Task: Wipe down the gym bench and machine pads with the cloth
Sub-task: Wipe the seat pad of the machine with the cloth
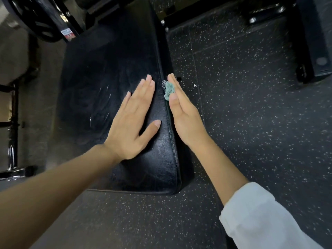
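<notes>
Cloth (168, 89), teal and bunched, is pinned against the right side edge of the black bench pad (111, 69), about midway along it. Nearest, a white sleeve (260, 218) covers the right forearm low on the right, while the left forearm is bare. Both arms reach over speckled black rubber floor (251, 123). The left hand (133, 121) lies palm down on the pad's top, its grip released, fingers straight and together, thumb spread to the right. Just across the stitched seam, the right hand (185, 114) stands edge-on beside the pad, with straight fingers pressing the cloth to the pad's side and the thumb lying over the cloth's near end; its grip is not clenched. Pale scuff streaks mark the pad left of the left hand. At far left a black spoked weight plate (36, 18) hangs on a frame bearing a red-and-white sticker (66, 34), its writing too blurred to read. At far right stands a black machine base (314, 42) with shiny bolts (252, 20).
</notes>
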Demonstrator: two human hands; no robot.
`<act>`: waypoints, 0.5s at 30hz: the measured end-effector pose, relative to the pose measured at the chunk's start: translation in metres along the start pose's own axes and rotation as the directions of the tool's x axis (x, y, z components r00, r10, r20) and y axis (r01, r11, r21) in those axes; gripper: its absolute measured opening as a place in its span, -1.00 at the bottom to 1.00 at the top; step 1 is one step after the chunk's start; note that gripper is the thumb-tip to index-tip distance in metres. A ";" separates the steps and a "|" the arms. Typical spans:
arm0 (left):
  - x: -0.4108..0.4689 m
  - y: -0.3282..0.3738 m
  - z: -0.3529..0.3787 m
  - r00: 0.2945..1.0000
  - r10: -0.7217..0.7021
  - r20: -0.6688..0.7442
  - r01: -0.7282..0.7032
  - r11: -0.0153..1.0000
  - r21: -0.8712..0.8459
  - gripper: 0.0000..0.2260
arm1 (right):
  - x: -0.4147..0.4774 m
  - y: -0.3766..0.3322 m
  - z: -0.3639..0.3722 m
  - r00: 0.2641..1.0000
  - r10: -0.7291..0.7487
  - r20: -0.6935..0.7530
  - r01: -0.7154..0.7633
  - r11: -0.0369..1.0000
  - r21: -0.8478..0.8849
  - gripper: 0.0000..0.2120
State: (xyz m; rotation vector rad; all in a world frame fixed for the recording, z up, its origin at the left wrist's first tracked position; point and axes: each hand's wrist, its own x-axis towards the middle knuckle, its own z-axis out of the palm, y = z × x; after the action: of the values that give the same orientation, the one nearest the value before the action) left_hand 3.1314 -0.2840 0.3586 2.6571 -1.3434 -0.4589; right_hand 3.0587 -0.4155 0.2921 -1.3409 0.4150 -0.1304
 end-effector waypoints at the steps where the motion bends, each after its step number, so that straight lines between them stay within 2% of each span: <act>1: 0.003 -0.002 -0.001 1.000 0.009 0.001 -0.009 1.000 0.003 -0.34 | -0.003 0.001 0.000 1.000 -0.004 -0.003 0.004 1.000 0.001 -0.56; 9: 0.014 -0.008 -0.005 0.999 0.032 0.013 -0.032 0.999 0.013 -0.35 | -0.079 0.012 0.001 0.998 -0.036 0.047 0.036 0.999 -0.004 -0.56; 12: 0.017 -0.010 -0.006 0.999 0.042 0.020 -0.042 0.999 0.015 -0.35 | -0.074 0.008 0.001 0.999 -0.029 0.044 0.029 1.000 0.003 -0.53; 15: 0.020 -0.012 -0.006 0.998 0.050 0.026 -0.050 0.999 0.008 -0.34 | -0.053 0.005 0.002 0.999 -0.036 0.028 0.035 0.999 0.030 -0.59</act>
State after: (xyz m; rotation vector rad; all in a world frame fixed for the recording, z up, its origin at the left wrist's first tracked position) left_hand 3.1532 -0.2927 0.3569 2.6264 -1.4190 -0.4833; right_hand 3.0096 -0.3950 0.2990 -1.3204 0.3640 -0.1463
